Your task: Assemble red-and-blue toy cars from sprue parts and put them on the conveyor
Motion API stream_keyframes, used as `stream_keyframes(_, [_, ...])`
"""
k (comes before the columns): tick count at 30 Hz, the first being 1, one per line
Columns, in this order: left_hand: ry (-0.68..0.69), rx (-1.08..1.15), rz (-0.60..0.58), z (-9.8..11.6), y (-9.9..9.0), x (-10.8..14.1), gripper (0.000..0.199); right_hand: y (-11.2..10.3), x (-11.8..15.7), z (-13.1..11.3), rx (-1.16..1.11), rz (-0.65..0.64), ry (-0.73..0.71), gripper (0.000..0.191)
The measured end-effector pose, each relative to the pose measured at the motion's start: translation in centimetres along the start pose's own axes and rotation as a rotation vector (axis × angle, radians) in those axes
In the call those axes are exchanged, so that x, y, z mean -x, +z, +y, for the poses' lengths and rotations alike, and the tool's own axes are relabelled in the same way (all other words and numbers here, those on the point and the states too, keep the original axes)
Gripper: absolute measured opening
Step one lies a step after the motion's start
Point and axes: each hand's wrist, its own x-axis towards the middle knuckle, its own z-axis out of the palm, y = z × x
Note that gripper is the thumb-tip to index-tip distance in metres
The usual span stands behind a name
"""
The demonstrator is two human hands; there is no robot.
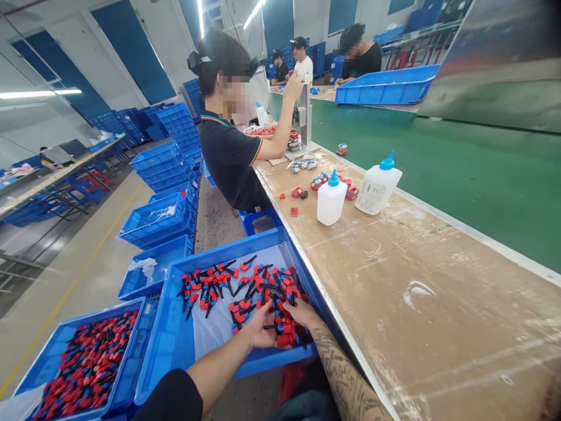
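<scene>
Both my hands are inside a large blue crate (pixel 175 345), lined with a white sheet (pixel 209 327) and strewn with small red plastic parts (pixel 263 283) that have black stems and blue bits. My left hand (pixel 262 328) is turned palm up at the near side, fingers loosely apart and touching the pile. Opposite it, my right hand (pixel 301 313) reaches in from the right with fingers extended against the parts. A cluster of parts lies between the two hands. Some fingertips are hidden among the pieces.
A worktable (pixel 438 292) edges the crate on the right, bearing two white bottles (pixel 331 202) (pixel 377 188) and small red toy pieces (pixel 297 192). Another crate of parts (pixel 87 362) stands lower left. A co-worker (pixel 232 146) sits ahead at a bench press (pixel 305 117). A green conveyor belt (pixel 438 158) runs alongside.
</scene>
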Motion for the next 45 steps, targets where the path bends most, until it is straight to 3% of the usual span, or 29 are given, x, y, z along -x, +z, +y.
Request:
stream_keyframes(9, [-0.024,0.038,-0.12,-0.4,0.3,-1.5,0.05,0.4,2.0,-1.0,0.129,0.085,0.04,0.036])
stream_keyframes(16, [0.098,0.198,-0.114,-1.3,2.4,-0.4,0.038,0.4,2.8,-2.9,0.266,0.154,0.07,0.035])
stream_keyframes(23, [0.244,0.307,-0.012,-1.6,4.3,2.1,0.032,-1.7,4.1,-6.3,0.349,0.203,-0.021,0.031])
stream_keyframes(27, [0.359,0.404,0.069,-1.3,5.4,4.7,0.029,-3.2,6.0,-9.2,0.394,0.263,-0.133,0.036])
stream_keyframes(30, [0.442,0.429,0.052,-1.0,6.7,6.9,0.028,-4.6,8.0,-11.2,0.421,0.328,-0.212,0.036])
stream_keyframes(34, [0.513,0.367,-0.087,-0.7,9.9,9.3,0.028,-7.5,11.3,-12.7,0.448,0.461,-0.255,0.031])
stream_keyframes(39, [0.501,0.262,-0.301,-0.4,16.3,9.8,0.031,-12.6,15.1,-12.1,0.462,0.64,-0.182,0.027])
stream_keyframes(42, [0.416,0.155,-0.442,-1.0,20.6,8.6,0.032,-16.0,17.0,-9.5,0.439,0.73,-0.096,0.026])
stream_keyframes(45, [0.297,0.035,-0.581,-2.6,24.7,6.5,0.033,-18.6,18.6,-4.9,0.395,0.795,0.0,0.025])
